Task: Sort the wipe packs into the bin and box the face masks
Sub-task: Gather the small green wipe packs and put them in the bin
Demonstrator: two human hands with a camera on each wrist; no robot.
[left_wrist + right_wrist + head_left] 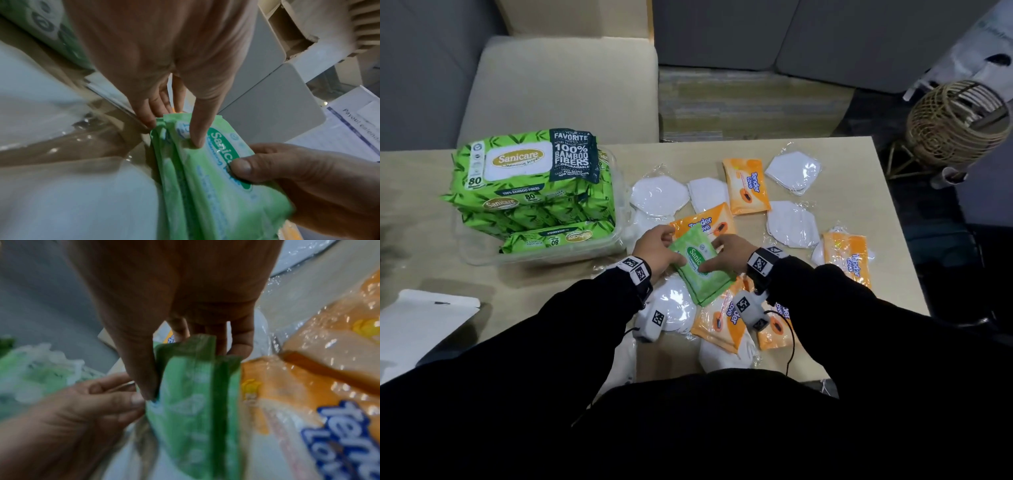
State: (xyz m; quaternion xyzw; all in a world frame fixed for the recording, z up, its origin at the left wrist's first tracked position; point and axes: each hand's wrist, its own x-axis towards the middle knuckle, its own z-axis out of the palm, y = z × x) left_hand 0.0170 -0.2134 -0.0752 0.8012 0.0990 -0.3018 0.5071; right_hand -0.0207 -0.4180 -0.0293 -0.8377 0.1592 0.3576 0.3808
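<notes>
Both hands hold a small stack of light-green Sanicare wipe packs (700, 274) just above the middle of the table. My left hand (669, 253) grips the stack's left end, with the thumb on top and the fingers underneath (174, 129). My right hand (717, 258) pinches its right side (191, 369). A clear plastic bin (482, 255) at the left holds several large green Sanicare packs (527, 171). Orange Tender Love packs (746, 186) and white face masks (659, 195) in clear wrappers lie scattered around the hands. A white box (421, 322) lies at the near left.
A beige chair (561, 85) stands behind the table, and a wicker basket stand (955, 126) off its right end. Orange packs (308, 402) and masks lie right under the hands. Bare tabletop (527, 301) shows between the bin and the white box.
</notes>
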